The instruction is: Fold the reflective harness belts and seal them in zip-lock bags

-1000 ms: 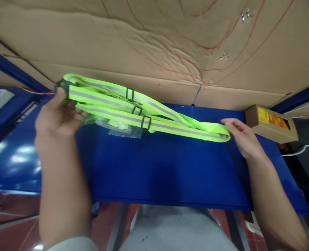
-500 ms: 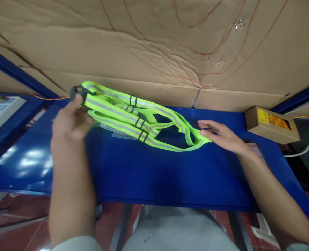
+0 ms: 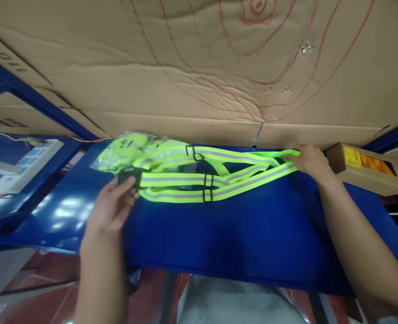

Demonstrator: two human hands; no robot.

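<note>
A bundle of neon yellow-green straps (image 3: 175,181) with grey reflective stripes and black sliders stretches between my hands, low over the blue table. My left hand (image 3: 113,202) pinches the black buckle (image 3: 130,177) at the bundle's left end. At the right end, my right hand (image 3: 308,161) has its fingers closed on the looped straps. Behind the buckle, clear plastic bags (image 3: 122,150) with more yellow-green material inside lie against the cardboard.
An upright cardboard panel (image 3: 185,94) with red curved lines backs the blue table (image 3: 239,238). An open-windowed cardboard box (image 3: 340,168) with orange contents stands at the right. A white tray-like object (image 3: 33,164) lies at the left.
My right hand has moved right and closed on the strap ends, drawing the straps straighter. The buckle end sits lower, and the plastic bags behind it now show more fully.
</note>
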